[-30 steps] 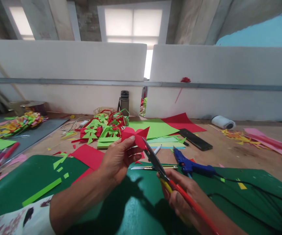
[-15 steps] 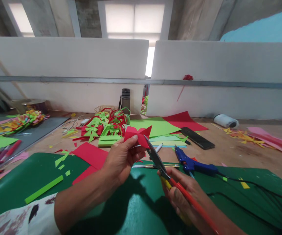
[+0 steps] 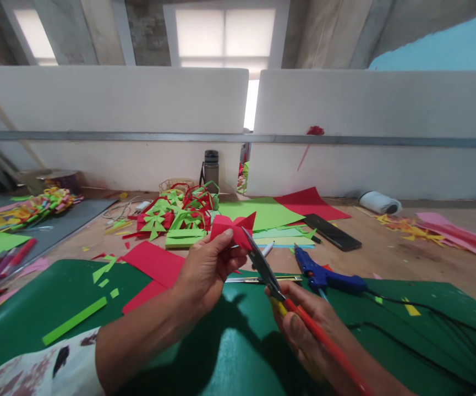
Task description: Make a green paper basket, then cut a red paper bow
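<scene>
Between the thumb and fingers of my left hand (image 3: 211, 264) is a small folded piece of red paper (image 3: 221, 224), its cut points spreading up and to the right. My right hand (image 3: 304, 319) is wrapped round the red and yellow handles of a pair of scissors (image 3: 262, 264). The blade tips touch the right side of the red paper. Larger red paper pieces (image 3: 151, 261) lie on the green mat (image 3: 221, 357) behind my left forearm. A utility knife (image 3: 254, 280) rests on the mat beyond my hands.
A blue glue gun (image 3: 328, 278) lies right of the scissors, its cord trailing across the mat. Farther back are a black phone (image 3: 332, 232), green paper sheets (image 3: 254, 212), a pile of red and green paper crafts (image 3: 180, 209) and a bottle (image 3: 212, 168). Green scraps (image 3: 75, 319) lie at left.
The view has shifted very slightly. Both hands, the red paper and the scissors stay in nearly the same place, with the blades still at the paper.
</scene>
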The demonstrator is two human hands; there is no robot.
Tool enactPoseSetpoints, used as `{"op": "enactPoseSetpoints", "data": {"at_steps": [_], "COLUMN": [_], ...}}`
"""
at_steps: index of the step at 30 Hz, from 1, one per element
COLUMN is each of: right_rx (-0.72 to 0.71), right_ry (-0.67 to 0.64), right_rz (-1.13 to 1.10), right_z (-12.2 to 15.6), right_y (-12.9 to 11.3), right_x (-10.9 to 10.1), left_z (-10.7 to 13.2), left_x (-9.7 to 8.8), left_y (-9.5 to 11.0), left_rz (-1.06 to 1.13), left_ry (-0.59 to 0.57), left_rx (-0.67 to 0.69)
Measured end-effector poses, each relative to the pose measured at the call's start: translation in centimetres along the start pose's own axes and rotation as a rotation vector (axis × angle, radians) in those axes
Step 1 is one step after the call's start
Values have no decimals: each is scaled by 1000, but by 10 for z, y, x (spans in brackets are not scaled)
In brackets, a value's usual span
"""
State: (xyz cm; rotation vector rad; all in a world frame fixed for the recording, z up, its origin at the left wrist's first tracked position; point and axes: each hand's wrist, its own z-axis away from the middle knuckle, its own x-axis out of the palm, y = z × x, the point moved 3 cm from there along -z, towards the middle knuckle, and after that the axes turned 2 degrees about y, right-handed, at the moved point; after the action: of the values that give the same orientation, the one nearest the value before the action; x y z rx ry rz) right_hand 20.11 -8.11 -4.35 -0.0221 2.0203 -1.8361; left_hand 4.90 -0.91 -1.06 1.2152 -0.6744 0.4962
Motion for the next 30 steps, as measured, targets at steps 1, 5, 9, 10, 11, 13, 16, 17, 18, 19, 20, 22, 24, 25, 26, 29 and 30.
{"op": "enactPoseSetpoints", "data": {"at_steps": [1,5,9,10,11,13,16,17,18,19,20,22,24,25,26,29,30], "right_rx": [-8,-20,-4,5,16,38,29,24,21,22,29,39,40,36,32,18,14], "right_ry": [-3,23,53,46,34,7,-4,-3,-1,-2,-6,-11,-14,-10,-6,20,27], "right_rz": [-9,-43,-56,-43,-29,-15,-20,-23,-24,-27,-28,-29,-29,-30,-30,-31,-30], "right_z": [0,1,1,1,1,1,1,1,0,0,0,-1,-1,0,0,1,0], "right_y": [0,8,12,11,10,7,5,5,5,5,6,6,7,7,8,13,14], "right_x": [0,1,1,1,1,1,0,0,0,0,0,0,0,0,1,0,0], "left_z": [0,-1,-1,-1,-2,-2,-1,-1,-1,-1,-1,-1,-1,-1,-1,-1,-1], "left_x": [0,-1,-2,-3,-3,-2,-2,-2,-1,-1,-1,-1,-1,-1,-1,-1,-1], "left_y": [-1,-2,-2,-2,-2,-2,-2,-2,-2,-2,-2,-2,-2,-2,-1,-1,-1], "left_rz": [5,2,-2,-3,-3,-3,2,3,4,4,2,-3,-2,1,5,11,10], "left_ry": [6,33,28,19,10,-7,-21,-22,-20,-17,-15,-14,-19,-22,-22,-12,-13], "left_rx": [-6,-17,-17,-13,-10,-8,-12,-12,-12,-14,-16,-15,-10,-11,-13,-19,-15]}}
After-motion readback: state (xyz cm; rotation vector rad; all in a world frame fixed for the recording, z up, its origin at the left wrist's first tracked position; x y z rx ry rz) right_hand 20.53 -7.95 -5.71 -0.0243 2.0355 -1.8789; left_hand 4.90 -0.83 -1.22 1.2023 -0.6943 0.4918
